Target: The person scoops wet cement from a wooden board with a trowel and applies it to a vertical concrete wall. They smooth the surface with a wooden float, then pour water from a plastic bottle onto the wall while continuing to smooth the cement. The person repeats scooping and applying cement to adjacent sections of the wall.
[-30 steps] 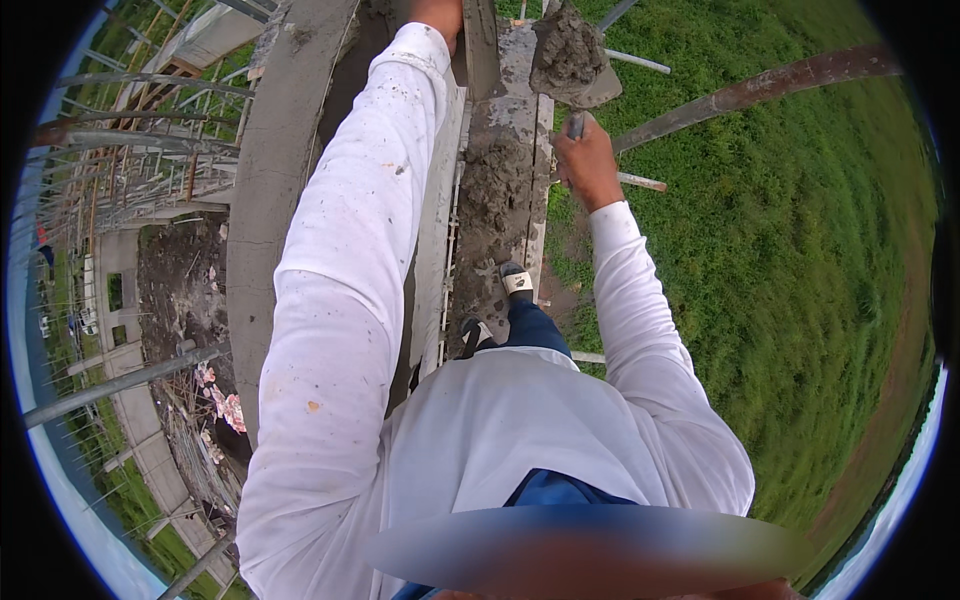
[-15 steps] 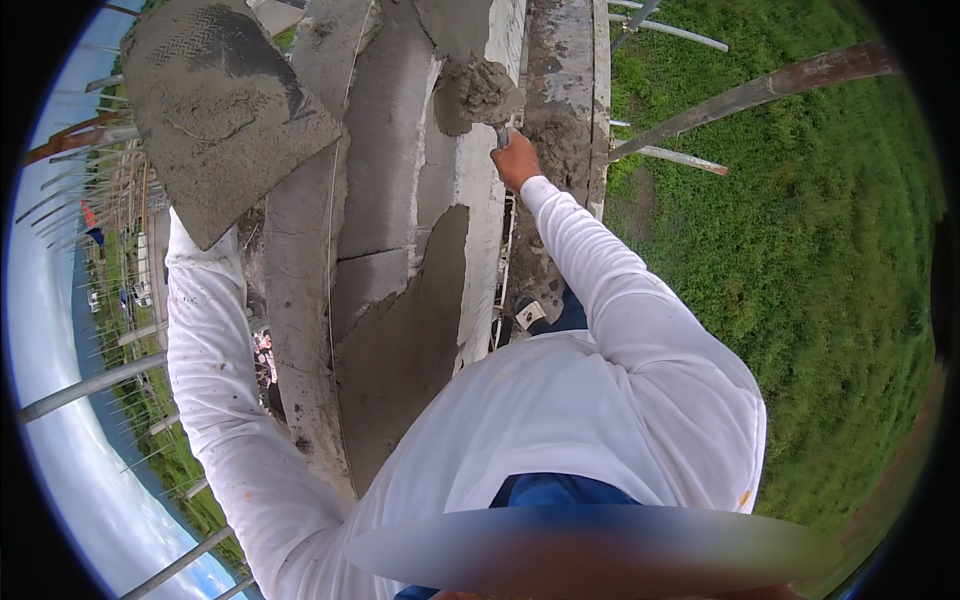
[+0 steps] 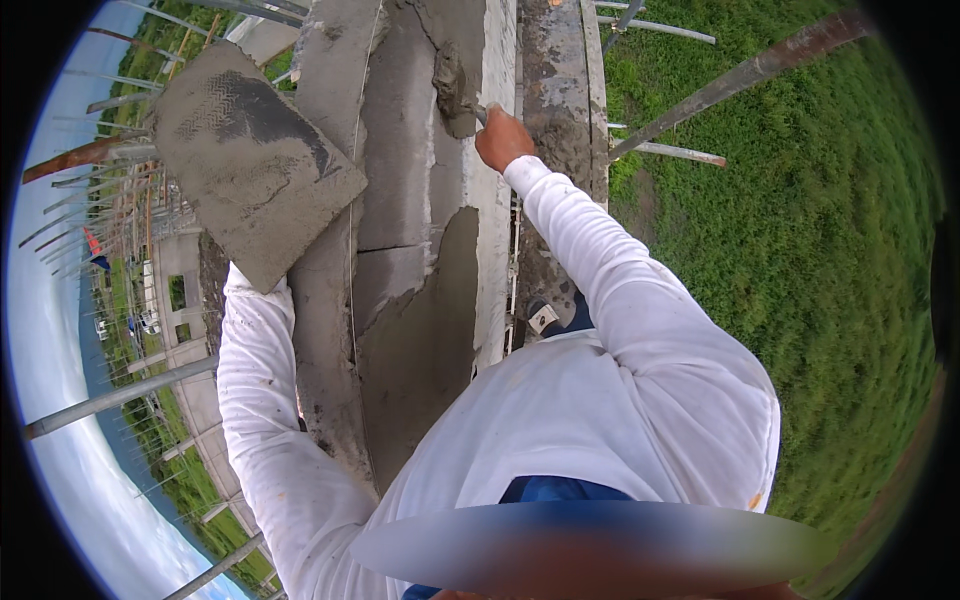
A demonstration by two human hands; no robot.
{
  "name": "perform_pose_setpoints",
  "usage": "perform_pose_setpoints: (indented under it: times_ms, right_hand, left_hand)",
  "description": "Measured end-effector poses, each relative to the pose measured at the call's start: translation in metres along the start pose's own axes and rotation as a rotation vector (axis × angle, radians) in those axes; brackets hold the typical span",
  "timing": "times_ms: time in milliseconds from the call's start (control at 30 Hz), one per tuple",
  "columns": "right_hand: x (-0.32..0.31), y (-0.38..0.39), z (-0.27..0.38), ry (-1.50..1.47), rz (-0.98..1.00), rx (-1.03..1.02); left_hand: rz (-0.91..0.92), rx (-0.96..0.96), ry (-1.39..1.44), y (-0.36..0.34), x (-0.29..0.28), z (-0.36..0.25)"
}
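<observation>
My right hand [image 3: 504,137] is closed round the handle of a trowel [image 3: 480,113]. The trowel's blade is largely covered by a lump of wet mortar [image 3: 451,80], which lies against the wall top [image 3: 395,190]. To the left, a mortar-smeared board, a plasterer's hawk [image 3: 255,160], is held up on my left arm [image 3: 262,345]. My left hand is hidden beneath that board, so its fingers do not show. Smooth, darker fresh plaster [image 3: 425,330] covers the nearer part of the wall.
A taut string line [image 3: 353,270] runs along the wall's left side. Right of the wall is a mortar-spattered plank walkway [image 3: 562,100], with a shoe [image 3: 543,318] on it. A scaffold pole [image 3: 745,80] slants over the grass [image 3: 780,270]. More poles stand at far left.
The hawk and my left arm have shifted right and toward me. My right hand has moved slightly left with the trowel, and the mortar lump has shifted left along with it.
</observation>
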State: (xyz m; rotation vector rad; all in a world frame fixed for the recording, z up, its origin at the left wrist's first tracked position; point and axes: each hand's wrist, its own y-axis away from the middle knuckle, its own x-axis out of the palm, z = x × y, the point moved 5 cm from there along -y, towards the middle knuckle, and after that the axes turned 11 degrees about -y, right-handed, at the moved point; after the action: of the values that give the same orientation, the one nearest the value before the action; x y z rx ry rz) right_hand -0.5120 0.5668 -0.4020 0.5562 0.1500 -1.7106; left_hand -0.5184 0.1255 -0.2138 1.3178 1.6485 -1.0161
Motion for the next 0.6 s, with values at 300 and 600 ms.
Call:
perform_pose_setpoints:
  times_ms: [300, 600]
  right_hand:
    - [-0.028, 0.004, 0.077, -0.015, -0.062, -0.126]
    - [-0.044, 0.013, 0.140, 0.068, -0.185, -0.314]
  left_hand:
    - [0.002, 0.048, 0.031, -0.009, 0.012, -0.012]
    - [-0.006, 0.088, 0.047, -0.012, 0.016, -0.018]
